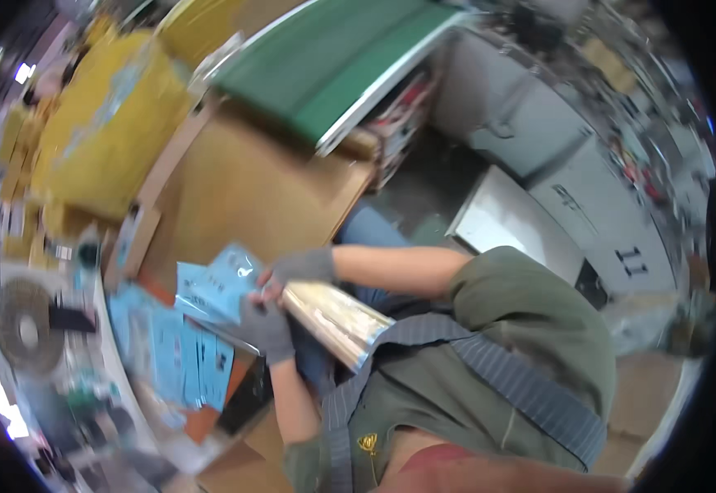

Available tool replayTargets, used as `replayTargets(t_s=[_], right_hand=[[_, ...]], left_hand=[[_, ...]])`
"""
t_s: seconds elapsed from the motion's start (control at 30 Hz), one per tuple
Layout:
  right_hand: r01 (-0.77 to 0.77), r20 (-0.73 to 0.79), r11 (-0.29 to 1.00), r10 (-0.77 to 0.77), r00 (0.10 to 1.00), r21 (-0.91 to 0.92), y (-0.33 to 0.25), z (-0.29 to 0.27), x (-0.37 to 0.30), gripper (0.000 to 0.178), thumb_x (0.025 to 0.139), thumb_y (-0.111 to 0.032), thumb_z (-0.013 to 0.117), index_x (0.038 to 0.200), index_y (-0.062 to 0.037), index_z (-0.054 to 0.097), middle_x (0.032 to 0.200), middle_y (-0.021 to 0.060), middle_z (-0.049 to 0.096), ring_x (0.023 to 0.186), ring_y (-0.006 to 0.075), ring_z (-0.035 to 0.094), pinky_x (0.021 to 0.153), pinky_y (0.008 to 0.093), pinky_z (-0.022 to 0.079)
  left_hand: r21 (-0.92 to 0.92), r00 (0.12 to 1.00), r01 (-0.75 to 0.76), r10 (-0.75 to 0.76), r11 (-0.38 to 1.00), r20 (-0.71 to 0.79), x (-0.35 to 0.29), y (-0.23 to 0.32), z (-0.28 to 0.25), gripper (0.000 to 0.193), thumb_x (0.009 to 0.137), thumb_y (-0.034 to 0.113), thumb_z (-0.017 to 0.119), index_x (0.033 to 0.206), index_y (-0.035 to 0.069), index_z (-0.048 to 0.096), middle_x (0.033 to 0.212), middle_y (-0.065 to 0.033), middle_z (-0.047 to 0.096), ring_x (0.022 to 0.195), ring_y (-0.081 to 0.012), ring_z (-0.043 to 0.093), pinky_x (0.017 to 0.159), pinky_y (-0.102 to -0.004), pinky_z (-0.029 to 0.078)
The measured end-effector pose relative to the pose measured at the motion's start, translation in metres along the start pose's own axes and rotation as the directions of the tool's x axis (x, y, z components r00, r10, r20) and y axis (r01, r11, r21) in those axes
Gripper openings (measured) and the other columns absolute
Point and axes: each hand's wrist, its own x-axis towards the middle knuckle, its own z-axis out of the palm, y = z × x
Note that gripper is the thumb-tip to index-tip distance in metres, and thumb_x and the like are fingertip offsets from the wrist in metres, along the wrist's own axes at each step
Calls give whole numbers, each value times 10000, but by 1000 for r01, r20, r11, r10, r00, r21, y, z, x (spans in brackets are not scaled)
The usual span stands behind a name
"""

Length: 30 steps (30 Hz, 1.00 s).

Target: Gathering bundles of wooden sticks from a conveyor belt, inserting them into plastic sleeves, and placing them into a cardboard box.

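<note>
My left hand (266, 329) and my right hand (304, 268) wear grey gloves with bare fingertips. Their fingers meet, closed, on a plastic pack. Toward my lap the pack shows long pale, wood-coloured sticks (333, 319) under shiny clear film. On the far side of my fingers is a glossy light-blue printed plastic part (222, 283); whether it belongs to the same pack I cannot tell. Several flat light-blue printed packages (161, 349) lie overlapping to the left of my left hand. My palms hide part of the pack's middle.
A brown cardboard surface (243, 177) lies beyond my hands, below a green conveyor belt (333, 62). Large yellow wrapped bundles (111, 131) stand at the far left. A round fan (27, 324) is at the left edge. Grey cabinets (588, 197) stand to the right.
</note>
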Motion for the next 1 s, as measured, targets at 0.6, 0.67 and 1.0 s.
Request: replayTargets(t_s=[0.6, 0.67, 1.0], right_hand=[[78, 42, 273, -135, 990, -959, -49, 17, -57, 596, 717, -470, 702, 1121, -38, 625, 1125, 192, 607, 1073, 301, 548, 912, 385, 419], [117, 11, 991, -117, 993, -56, -12, -8, -31, 486, 784, -218, 625, 1209, 10, 561, 962, 135, 653, 877, 199, 627, 810, 285, 482], [29, 35, 978, -37, 999, 207, -15, 10, -36, 531, 775, -69, 506, 1277, 91, 445, 786, 131, 633, 781, 216, 638, 764, 333, 519]], left_hand=[[104, 667, -739, 745, 665, -24, -5, 55, -17, 104, 848, 109, 602, 839, 48, 519, 747, -122, 543, 646, -331, 532, 572, -416, 428], [-22, 942, -329, 327, 944, -81, 1, 34, -18, 161, 867, 156, 606, 858, 26, 510, 719, -141, 529, 655, -325, 542, 587, -399, 434], [223, 934, -153, 67, 963, 351, 11, -21, 9, 224, 843, 253, 575, 954, 62, 609, 913, -177, 638, 874, -341, 622, 721, -402, 480]])
